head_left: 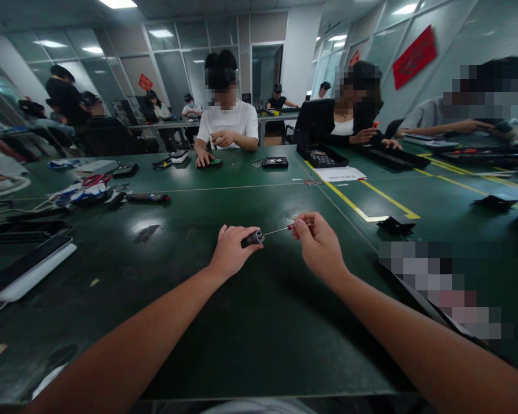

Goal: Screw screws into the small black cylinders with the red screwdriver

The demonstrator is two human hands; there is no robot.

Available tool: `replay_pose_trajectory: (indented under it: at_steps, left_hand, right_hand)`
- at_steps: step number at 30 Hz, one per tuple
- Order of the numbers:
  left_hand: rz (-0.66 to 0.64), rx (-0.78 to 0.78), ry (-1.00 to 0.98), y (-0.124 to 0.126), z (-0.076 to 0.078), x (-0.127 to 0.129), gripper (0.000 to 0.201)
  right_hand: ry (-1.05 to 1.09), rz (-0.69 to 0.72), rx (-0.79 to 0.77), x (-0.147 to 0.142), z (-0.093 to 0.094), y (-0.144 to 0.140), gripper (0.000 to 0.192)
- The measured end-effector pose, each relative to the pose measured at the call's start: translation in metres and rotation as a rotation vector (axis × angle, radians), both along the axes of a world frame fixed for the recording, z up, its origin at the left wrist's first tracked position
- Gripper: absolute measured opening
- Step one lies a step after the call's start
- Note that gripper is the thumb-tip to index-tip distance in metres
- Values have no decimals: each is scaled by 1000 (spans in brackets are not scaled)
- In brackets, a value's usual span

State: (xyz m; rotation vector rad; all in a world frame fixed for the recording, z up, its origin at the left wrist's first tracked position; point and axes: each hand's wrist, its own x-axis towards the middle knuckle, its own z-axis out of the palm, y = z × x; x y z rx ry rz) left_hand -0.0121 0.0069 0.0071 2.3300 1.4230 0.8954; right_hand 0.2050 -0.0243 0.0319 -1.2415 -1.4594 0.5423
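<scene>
My left hand (232,248) is closed around a short black cylinder (252,238), its open end facing right. The fingers hide most of the cylinder's body. Between the fingertips of my right hand (317,244) is a thin screwdriver (280,230) with a metal shaft and a red part near the grip. The shaft points left, and its tip is at the cylinder's open end. Whether the tip touches anything inside is too small to tell. Both hands are above the green tabletop (242,322).
At the left lie a black-and-white flat device (32,267), a dark rod-shaped tool (148,198) and a pile of cables and tools (88,190). A black bracket-like piece (396,225) sits to the right. Across the table, a person in white (227,123) handles parts near black trays (322,155).
</scene>
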Motion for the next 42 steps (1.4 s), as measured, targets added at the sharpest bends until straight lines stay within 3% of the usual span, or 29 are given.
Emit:
replay_pose_trajectory:
  at_steps: [15,23,27,31,33,37,42]
  left_hand:
    - [0,-41,-18,3,-3,-2,37]
    - [11,-62,-295,3,-3,-2,33]
    - [-17,-185,-493,1,0,-2,41]
    - [-80,-412,-639,-1,13,-5,28]
    - [-116,-503,-558,-4,24,-8,28]
    - [-205,-546,-123,-11,45,-15,32]
    - [-247,-461,252,-10,48,-15,32]
  right_hand:
    - [-11,-51,42,0,0,0,17]
    - [-1,-56,43,-1,-1,0,18]
    - [10,-39,30,0,-1,0,19]
    - [20,-31,33,0,0,1,19]
    - [26,-27,35,0,-1,2,18]
    - [28,-9,37,0,-2,2,17]
    - [-6,2,25,-1,0,0,17]
